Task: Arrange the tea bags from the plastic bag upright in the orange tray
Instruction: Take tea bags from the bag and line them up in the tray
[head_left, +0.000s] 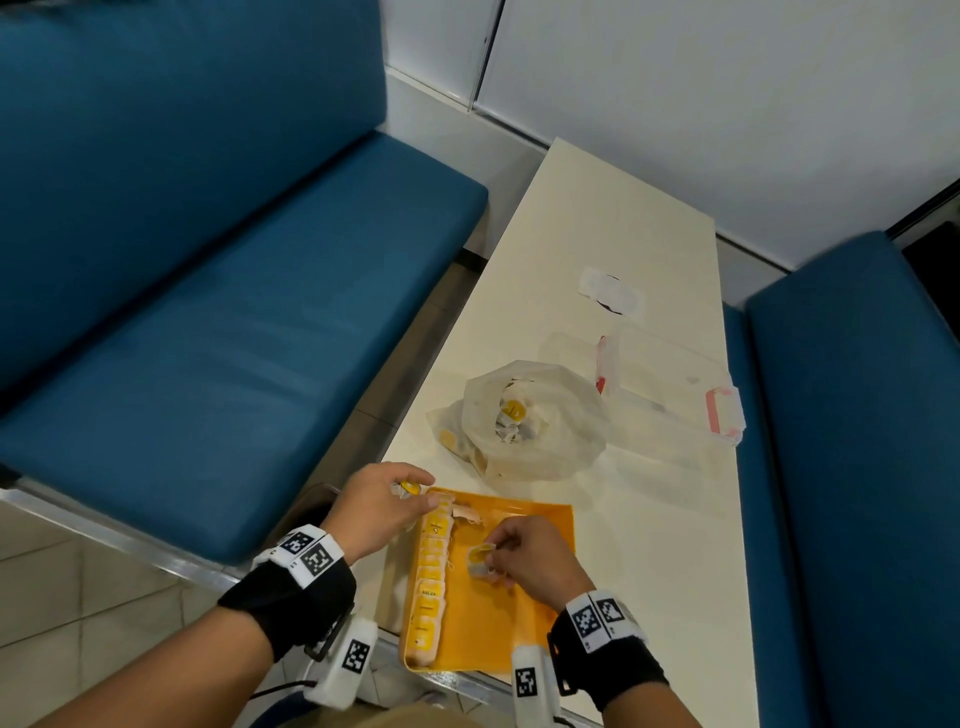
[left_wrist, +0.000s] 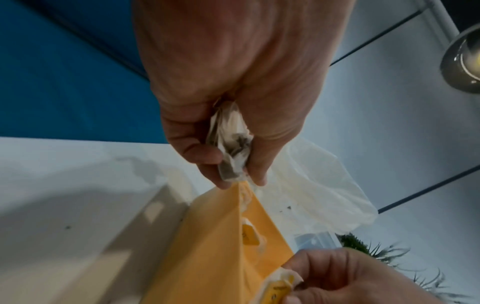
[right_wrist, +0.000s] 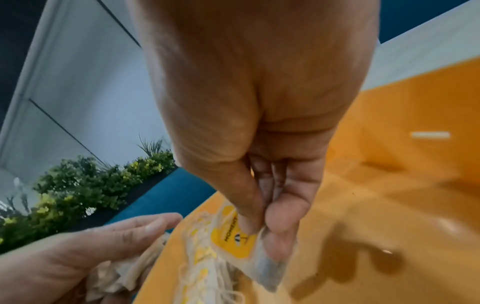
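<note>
An orange tray (head_left: 524, 587) sits at the table's near edge, with a row of tea bags (head_left: 432, 571) with yellow tags standing along its left side. My left hand (head_left: 384, 504) hovers at the tray's far left corner and grips crumpled tea bags (left_wrist: 231, 144) in its curled fingers. My right hand (head_left: 524, 561), over the tray's middle, pinches one tea bag (right_wrist: 257, 253) by its yellow tag between thumb and fingers. Beyond the tray lies the open plastic bag (head_left: 530, 421) with more tea bags inside.
A clear lidded box (head_left: 670, 395) with pink clasps stands right of the bag on the cream table (head_left: 623, 249). A white wrapper (head_left: 613, 291) lies farther back. Blue benches (head_left: 218, 322) flank the table on both sides.
</note>
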